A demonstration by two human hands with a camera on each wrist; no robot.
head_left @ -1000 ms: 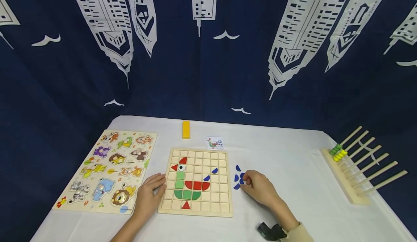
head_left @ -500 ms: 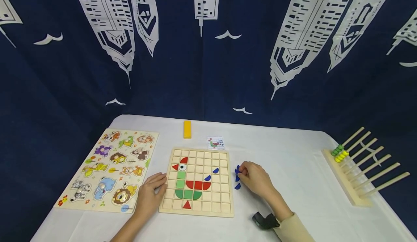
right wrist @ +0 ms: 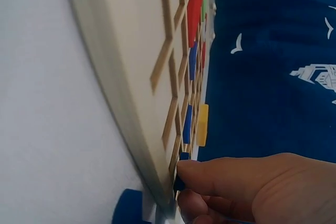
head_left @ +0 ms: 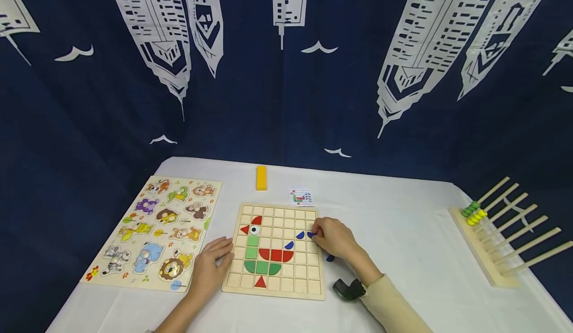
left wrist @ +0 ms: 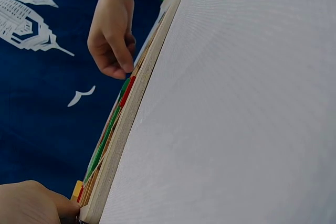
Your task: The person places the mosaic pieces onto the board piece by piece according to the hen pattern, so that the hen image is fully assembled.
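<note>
A wooden grid board lies on the white table, with a bird made of red and green pieces on it. Two blue semicircle pieces sit in its cells right of the bird. My right hand pinches another blue semicircle piece between thumb and finger, over the board's right-hand columns; the right wrist view shows this piece at the thumb tip. My left hand rests at the board's left edge, its fingertips touching it. One more blue piece shows beside the board, partly under my right wrist.
A small picture card lies behind the board, near a yellow block. Left is an animal puzzle board. A wooden peg rack with green and yellow beads stands at the right. A black device sits at my right wrist.
My right hand has moved left from the blue pieces beside the board onto its right side, carrying a blue semicircle piece. My left hand stays at the left edge.
</note>
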